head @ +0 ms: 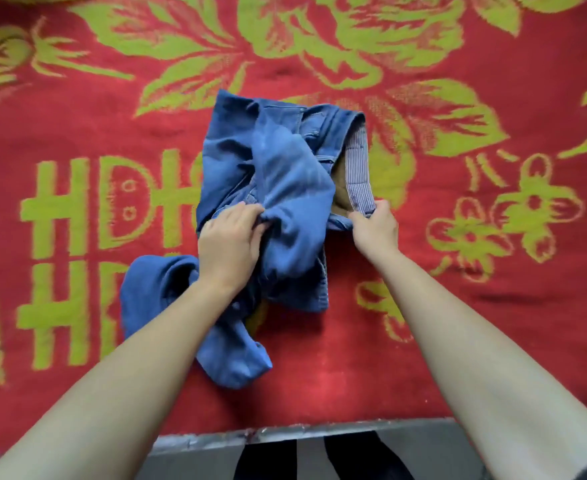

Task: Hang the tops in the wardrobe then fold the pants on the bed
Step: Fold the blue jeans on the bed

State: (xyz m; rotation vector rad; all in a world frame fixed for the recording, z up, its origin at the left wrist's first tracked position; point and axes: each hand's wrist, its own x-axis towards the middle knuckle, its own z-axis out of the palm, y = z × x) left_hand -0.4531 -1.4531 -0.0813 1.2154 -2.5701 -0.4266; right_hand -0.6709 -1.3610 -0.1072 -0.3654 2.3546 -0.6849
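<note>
1. The blue jeans (pixel 278 188) lie bunched on the bed (pixel 389 358).
2. Left hand (pixel 228 245) grips a leg fold; right hand (pixel 375 225) pinches the waistband.
3. Denim looks heavy and floppy; the waistband and hems seem the best holds.

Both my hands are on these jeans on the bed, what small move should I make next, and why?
Probably pull the waistband outward with your right hand while your left hand holds the bunched denim, to straighten the jeans. They lie crumpled on the red blanket, one leg twisted in a heap nearest you, so folding now would likely trap creases.
</note>
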